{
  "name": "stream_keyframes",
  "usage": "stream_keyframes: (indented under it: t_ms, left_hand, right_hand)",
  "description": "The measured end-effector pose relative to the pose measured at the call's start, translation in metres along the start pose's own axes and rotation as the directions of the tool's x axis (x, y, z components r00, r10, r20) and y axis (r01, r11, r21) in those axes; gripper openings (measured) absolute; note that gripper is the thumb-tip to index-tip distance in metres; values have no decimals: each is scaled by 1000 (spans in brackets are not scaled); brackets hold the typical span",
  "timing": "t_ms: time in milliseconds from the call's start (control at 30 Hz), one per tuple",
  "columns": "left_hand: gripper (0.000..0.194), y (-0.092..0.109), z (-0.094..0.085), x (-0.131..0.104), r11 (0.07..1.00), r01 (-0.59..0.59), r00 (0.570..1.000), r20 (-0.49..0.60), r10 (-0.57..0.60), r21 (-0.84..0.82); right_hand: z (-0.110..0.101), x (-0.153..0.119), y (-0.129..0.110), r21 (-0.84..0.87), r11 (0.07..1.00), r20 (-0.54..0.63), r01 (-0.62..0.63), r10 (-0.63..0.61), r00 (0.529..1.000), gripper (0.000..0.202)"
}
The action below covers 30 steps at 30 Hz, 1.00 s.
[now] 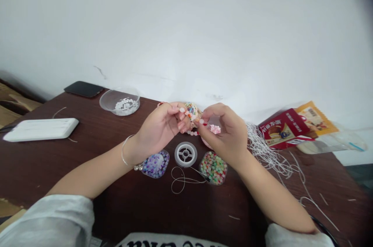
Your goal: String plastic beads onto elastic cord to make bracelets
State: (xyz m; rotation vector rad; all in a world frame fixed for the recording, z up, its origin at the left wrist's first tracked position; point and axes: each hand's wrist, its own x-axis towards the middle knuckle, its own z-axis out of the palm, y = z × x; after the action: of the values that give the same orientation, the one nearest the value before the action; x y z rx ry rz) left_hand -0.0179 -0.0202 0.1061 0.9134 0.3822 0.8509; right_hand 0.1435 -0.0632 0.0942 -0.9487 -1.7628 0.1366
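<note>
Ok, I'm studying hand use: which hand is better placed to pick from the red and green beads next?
Probably the right hand, though it pinches the beaded strand: the red and green beads lie on its side of the spool, with the left hand opposite.

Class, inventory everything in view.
Smooth wall: one, white, behind.
Dark table: one, brown, below.
Flat rectangular slab: one, black, left.
Round plastic bowl: one, clear, white beads inside, left.
Long rectangular block: one, white, left.
Square plastic tubs: two, clear, holding purple beads, red-green beads, centre.
Round plastic spool: one, white, between tubs.
Thin cord: one, grey, by spool.
Bead strand: one, multicoloured, centre.
Small beads: uncounted, pink, centre.
Tangled cord: uncounted, white, right.
Flat packets: two, red, yellow, right.
Left hand, right hand: two, bare, centre.
</note>
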Motion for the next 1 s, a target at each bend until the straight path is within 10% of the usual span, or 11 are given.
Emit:
stream_keyframes:
  t_ms: [1000]
  left_hand:
    - [31, 2, 4, -3, 971, -2, 996, -85, -19, -239]
  right_hand:
    - [1, -1, -1, 196, 977, 22, -79, 77, 997, 18]
